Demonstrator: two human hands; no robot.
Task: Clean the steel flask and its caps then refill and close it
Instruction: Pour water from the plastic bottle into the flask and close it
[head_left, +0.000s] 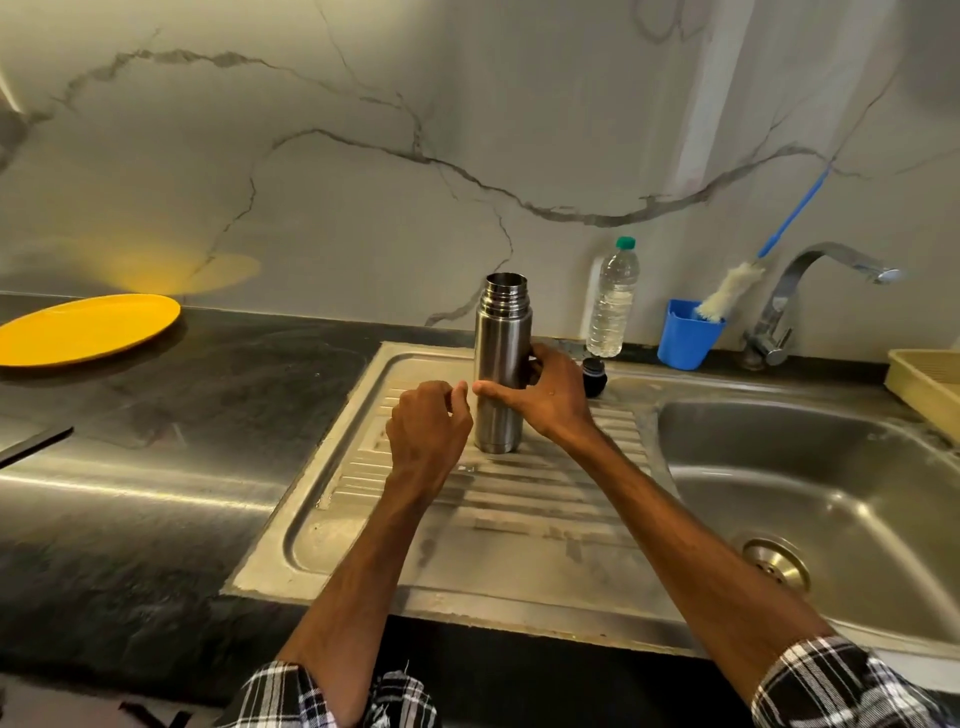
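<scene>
Where the flask stands: the cylindrical brushed-steel flask (503, 364) is upright toward the back of the ribbed steel drainboard (467, 525), its mouth open and its threaded neck bare.
Right grip: the right grip (543, 397) is closed round the flask's middle, with the thumb across the front and the fingers wrapped behind.
Left grip: the left grip (428, 423) hangs just beside the flask's left side, fingers curled and the back of the hand to the camera. I cannot tell whether it holds anything or touches the steel.
Cap: a small dark round cap (594, 375) sits on the sink's rim just behind the right grip, partly hidden by it.
Water bottle: a clear plastic bottle with a green screw top (613, 306) stands upright by the wall, just behind the dark cap.
Cup and brush: a blue plastic cup (685, 338) stands right of the bottle. A bottle brush with white bristles and a thin blue handle (727, 296) leans out of it against the wall.
Tap: a curved chrome tap (810, 283) rises beside the cup, its spout over the steel sink basin (831, 467).
Plate: a round yellow plate (88, 327) lies on the dark stone table (156, 405), well apart to the left.
Tray: a beige plastic tray (927, 384) shows at the right edge, beyond the basin.
Sleeves: black-and-white plaid cuffs (831, 686) cover both forearms near the camera.
</scene>
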